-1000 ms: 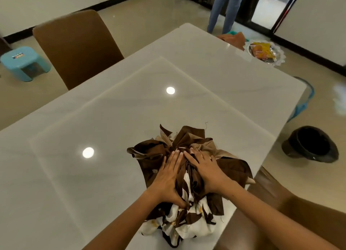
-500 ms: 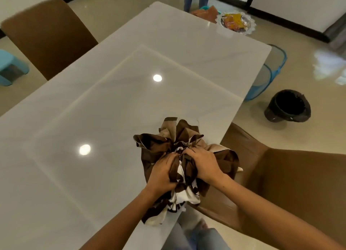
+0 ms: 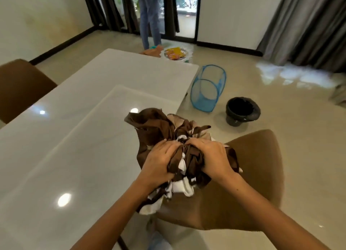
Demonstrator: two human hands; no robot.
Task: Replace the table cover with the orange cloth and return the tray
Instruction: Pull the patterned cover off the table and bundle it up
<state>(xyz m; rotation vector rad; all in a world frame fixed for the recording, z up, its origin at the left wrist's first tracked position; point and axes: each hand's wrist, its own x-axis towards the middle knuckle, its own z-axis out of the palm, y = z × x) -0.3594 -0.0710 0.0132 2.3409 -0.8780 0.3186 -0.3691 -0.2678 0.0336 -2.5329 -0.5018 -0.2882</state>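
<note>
I am gripping the bunched old cover (image 3: 168,135) in both fists, left hand (image 3: 159,163) and right hand (image 3: 211,156) side by side, at the table (image 3: 78,137) edge, while the orange cloth (image 3: 152,51) and tray (image 3: 176,54) are lying far ahead beyond the table, slightly nearer my right hand.

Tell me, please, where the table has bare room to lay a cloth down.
The white table is bare from the brown chair on the left across to its far edge. The crowded part is the near right corner, where the left hand and the right hand grip the bunched brown cloth.
</note>
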